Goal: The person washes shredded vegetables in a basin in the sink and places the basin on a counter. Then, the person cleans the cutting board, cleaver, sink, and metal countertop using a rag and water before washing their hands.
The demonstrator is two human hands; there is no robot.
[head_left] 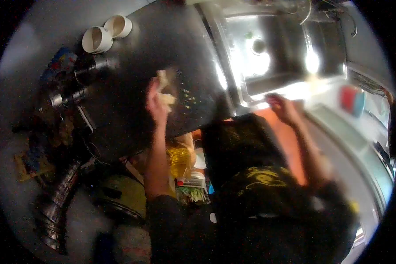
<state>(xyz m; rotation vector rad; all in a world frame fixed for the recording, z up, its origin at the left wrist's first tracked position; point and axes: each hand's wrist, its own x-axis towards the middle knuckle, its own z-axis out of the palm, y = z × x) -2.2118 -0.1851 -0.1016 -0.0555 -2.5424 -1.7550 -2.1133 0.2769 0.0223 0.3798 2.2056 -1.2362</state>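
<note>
My left hand (154, 102) is closed around a pale yellowish cloth (167, 99), low over the dark countertop (132, 88). Blur hides the cloth's exact shape. Just right of it, small pale green scraps (188, 97) lie scattered on the counter. My right hand (284, 110) is at the front edge of the metal sink (251, 99), its fingers loosely bent and apart, with nothing seen in them.
Two white cups (97, 40) stand at the counter's far left, near dark metal items (92, 70). Below the counter are a bottle of yellow oil (179, 162) and a greenish lidded pot (121, 193). A blurred red and blue object (352, 100) sits at right.
</note>
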